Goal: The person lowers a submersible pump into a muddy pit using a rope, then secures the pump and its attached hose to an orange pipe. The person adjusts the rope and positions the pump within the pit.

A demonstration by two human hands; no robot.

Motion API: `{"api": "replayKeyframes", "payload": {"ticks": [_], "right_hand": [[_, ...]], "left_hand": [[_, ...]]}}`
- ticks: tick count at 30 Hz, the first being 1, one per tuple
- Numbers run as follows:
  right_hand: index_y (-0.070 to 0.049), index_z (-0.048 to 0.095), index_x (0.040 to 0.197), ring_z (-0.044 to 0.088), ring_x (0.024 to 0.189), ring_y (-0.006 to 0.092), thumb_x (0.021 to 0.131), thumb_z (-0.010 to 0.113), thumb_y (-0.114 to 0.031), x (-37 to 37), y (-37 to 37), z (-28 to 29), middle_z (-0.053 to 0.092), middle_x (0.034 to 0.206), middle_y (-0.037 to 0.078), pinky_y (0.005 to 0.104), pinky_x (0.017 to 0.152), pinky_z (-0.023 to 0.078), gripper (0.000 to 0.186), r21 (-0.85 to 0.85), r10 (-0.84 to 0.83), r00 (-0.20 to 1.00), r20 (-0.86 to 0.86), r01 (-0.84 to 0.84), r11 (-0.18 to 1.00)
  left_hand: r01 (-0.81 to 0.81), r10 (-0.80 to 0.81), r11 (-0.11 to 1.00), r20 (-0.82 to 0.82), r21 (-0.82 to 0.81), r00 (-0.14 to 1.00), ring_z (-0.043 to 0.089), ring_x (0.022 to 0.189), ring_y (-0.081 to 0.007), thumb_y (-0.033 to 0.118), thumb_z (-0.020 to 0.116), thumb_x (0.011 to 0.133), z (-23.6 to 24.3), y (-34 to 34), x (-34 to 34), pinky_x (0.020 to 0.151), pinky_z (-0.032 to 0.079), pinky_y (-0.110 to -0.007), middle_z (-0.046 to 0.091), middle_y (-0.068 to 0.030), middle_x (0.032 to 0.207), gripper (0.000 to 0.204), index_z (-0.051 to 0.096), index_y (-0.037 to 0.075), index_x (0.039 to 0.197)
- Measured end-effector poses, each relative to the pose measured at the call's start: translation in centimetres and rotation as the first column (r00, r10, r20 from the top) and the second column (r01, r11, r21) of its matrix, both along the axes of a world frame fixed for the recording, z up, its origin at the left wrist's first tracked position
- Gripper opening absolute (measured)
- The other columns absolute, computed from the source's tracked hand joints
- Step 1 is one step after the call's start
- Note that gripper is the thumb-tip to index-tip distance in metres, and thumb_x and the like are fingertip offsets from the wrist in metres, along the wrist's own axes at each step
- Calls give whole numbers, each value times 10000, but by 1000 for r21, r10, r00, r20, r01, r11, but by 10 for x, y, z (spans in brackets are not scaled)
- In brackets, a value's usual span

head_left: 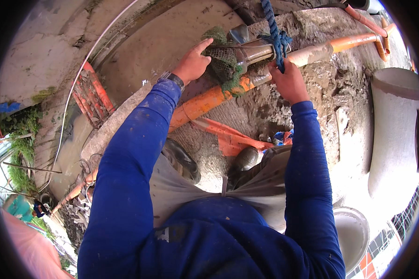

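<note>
Nearest, the boots (181, 160) stand on the near side of an orange pipe (198, 106); with that footing, weight is best kept back from the slick-looking ground. Just over the pipe, the right hand (291, 83) is closed around the blue rope (278, 44) below its knot; a firm pull there should keep the knot snug. The rope is tied at the near end of a metal cylinder (258, 53), which lies beyond the pipe, with a green net (223, 58) bunched at its other end. The left hand (192, 65) reaches the net's edge, forefinger extended; whether it pinches any mesh, I cannot tell. Gathering loose folds evenly would help avoid snags. The net hides part of the cylinder, the rope's upper run is cut off, and the knot's turns blur together.
</note>
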State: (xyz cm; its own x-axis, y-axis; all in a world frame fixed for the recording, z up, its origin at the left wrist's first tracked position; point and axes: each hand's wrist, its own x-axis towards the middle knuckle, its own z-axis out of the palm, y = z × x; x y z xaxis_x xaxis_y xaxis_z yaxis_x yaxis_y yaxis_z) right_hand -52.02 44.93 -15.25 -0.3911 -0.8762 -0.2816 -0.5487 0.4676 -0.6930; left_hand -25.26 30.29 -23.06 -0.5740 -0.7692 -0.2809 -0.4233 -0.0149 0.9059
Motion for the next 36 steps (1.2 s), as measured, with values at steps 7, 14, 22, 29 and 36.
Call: {"api": "replayKeyframes", "payload": {"ticks": [7, 14, 22, 29, 36], "right_hand": [[-5, 618, 903, 630, 698, 389, 900, 614, -265, -6, 8, 2, 620, 717, 213, 449, 668, 478, 260, -51, -30, 999, -13, 29, 998], [-9, 620, 913, 623, 784, 452, 897, 609, -273, -6, 15, 8, 632, 770, 250, 490, 712, 480, 265, -39, -18, 999, -44, 17, 999], [-11, 614, 937, 626, 855, 452, 885, 612, -271, -5, 17, 14, 637, 812, 254, 496, 763, 478, 266, -48, 9, 997, -74, -13, 999], [2, 609, 911, 621, 826, 454, 876, 604, -250, -10, 24, 19, 627, 789, 258, 503, 750, 474, 254, -105, -5, 1000, -8, 5, 994], [7, 619, 925, 628, 831, 463, 874, 606, -242, -5, 23, 28, 632, 789, 268, 506, 756, 484, 254, -97, 9, 1000, -22, -11, 995]], "left_hand": [[209, -30, 902, 427, -378, 904, 586, 1145, -353, 258, 724, 831, 10, 1, -8, 988, 481, -440, 524, -151, 1277, 474, 566, 98, 1249], [57, 40, 939, 273, -338, 961, 659, 894, -378, 235, 702, 857, -4, -1, -33, 791, 518, -464, 680, -167, 886, 199, 642, 52, 911], [340, -220, 857, 323, -387, 921, 638, 800, -346, 208, 638, 882, 39, -27, -83, 755, 504, -439, 670, -150, 828, 173, 640, 35, 885], [670, -364, 635, 617, -384, 698, 519, 1158, -301, 177, 706, 823, 39, -10, -65, 1030, 416, -448, 542, -88, 1138, 233, 683, 126, 1049], [673, -303, 559, 637, -483, 709, 539, 1100, -281, 159, 598, 862, 37, -10, -98, 988, 386, -451, 589, -77, 1027, 158, 684, 126, 989]]}}
